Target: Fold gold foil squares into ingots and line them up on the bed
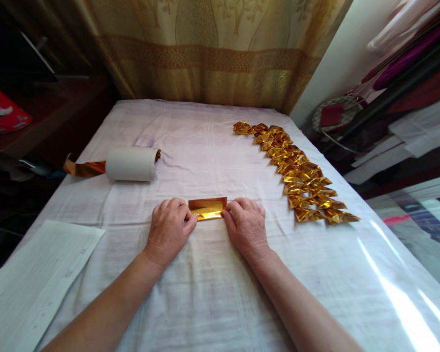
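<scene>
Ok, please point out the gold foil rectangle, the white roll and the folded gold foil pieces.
Gold foil rectangle [207, 209], head view: middle of its face.
White roll [130, 164], head view: middle of its curved side.
Folded gold foil pieces [295, 172], head view: a piece mid-group.

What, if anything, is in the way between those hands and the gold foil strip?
Nothing visible. The left hand is at the left end of the gold foil strip, and the right hand at its right end. The white roll and folded gold pieces lie off to either side.
</scene>
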Tool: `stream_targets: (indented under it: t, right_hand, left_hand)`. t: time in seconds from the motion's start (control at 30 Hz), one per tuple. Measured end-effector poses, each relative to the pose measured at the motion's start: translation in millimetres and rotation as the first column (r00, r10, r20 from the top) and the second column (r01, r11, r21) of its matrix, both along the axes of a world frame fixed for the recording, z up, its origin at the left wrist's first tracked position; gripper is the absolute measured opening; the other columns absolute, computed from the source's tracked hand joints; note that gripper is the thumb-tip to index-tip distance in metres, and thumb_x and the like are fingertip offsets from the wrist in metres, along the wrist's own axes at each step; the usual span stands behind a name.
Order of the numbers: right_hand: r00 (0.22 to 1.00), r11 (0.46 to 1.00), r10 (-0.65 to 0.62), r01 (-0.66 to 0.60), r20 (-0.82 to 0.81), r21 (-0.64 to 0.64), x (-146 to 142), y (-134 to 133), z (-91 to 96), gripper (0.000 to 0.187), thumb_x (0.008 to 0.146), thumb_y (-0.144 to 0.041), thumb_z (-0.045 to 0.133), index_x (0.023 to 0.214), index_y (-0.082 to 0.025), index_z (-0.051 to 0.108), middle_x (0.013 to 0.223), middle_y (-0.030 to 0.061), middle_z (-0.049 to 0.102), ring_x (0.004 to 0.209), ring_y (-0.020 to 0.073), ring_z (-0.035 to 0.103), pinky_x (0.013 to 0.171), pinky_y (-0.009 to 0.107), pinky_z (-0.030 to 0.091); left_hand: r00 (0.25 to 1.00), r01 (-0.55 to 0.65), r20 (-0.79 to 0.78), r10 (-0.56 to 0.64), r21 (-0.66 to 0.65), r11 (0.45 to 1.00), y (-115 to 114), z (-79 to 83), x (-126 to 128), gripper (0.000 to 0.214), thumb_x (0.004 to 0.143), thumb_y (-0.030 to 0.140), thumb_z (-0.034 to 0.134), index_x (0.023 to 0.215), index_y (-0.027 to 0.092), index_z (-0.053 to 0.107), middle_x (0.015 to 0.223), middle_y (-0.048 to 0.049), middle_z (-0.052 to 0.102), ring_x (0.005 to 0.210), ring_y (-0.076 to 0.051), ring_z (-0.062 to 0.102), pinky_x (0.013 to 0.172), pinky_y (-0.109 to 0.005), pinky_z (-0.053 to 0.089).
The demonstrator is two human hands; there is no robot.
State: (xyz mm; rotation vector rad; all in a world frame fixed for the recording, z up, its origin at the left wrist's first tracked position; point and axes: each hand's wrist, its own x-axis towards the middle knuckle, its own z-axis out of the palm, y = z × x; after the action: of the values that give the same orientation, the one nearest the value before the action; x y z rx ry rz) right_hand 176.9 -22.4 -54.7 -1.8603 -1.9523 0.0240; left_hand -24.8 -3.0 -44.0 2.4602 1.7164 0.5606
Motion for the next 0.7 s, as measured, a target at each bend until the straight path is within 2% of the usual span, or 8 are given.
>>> stream_targets:
  t: [0.13,0.3,0.4,0.5,0.7]
  right_hand:
    - [0.999,0.999,-0.030,0.030,0.031,-0.017,-4.3,1.3,3.4,0.010,0.090,-0.031,0.062,0.085,-0.023,0.066,0.098,0.0044,0.065,0.091,0.0211,0.052,0.080,0.035,0.028]
    - [0.990,0.995,-0.092,0.096,0.102,-0.033,-16.4,1.1,8.9,0.031,0.083,-0.051,0.069,0.081,-0.021,0.061,0.091,0.0066,0.062,0.091,0.0250,0.050,0.079,0.037,0.028]
    - [0.989,0.994,-0.104,0.107,0.106,-0.022,-19.3,0.1,8.1,0.036,0.082,-0.055,0.068,0.081,-0.021,0.060,0.091,0.0069,0.062,0.092,0.0257,0.049,0.079,0.038,0.028]
    - [0.993,0.995,-0.100,0.102,0.068,-0.015,-18.4,-1.0,6.2,0.031,0.084,-0.051,0.068,0.081,-0.021,0.059,0.091,0.0061,0.062,0.091,0.0250,0.050,0.080,0.037,0.027]
    - [0.996,0.996,-0.088,0.088,0.008,-0.029,-13.6,-2.5,3.4,0.012,0.087,-0.033,0.064,0.085,-0.022,0.061,0.099,0.0063,0.064,0.094,0.0246,0.051,0.083,0.038,0.028]
  left_hand:
    - [1.000,-0.003,-0.011,0.003,0.004,1.000,-0.3,0.0,0.6,0.016,0.086,0.026,0.063,0.072,0.021,0.058,0.092,-0.0052,0.065,0.090,-0.025,0.057,0.078,-0.039,0.041]
    - [1.000,-0.001,-0.022,0.001,0.009,1.000,-0.7,0.2,0.3,0.016,0.086,0.026,0.063,0.072,0.021,0.058,0.093,-0.0055,0.065,0.091,-0.025,0.057,0.078,-0.039,0.041]
    - [1.000,0.004,-0.028,-0.004,0.014,1.000,-0.3,0.1,0.1,0.017,0.087,0.027,0.063,0.071,0.021,0.058,0.093,-0.0055,0.065,0.090,-0.025,0.057,0.078,-0.039,0.041]
    - [1.000,0.003,-0.028,-0.003,0.015,1.000,-0.1,0.4,0.1,0.017,0.086,0.026,0.063,0.071,0.021,0.058,0.092,-0.0052,0.065,0.090,-0.024,0.057,0.077,-0.038,0.041]
    - [1.000,-0.002,-0.015,0.002,-0.001,1.000,-1.3,2.3,-0.5,0.016,0.087,0.027,0.063,0.072,0.021,0.058,0.093,-0.0051,0.065,0.090,-0.025,0.057,0.078,-0.039,0.041]
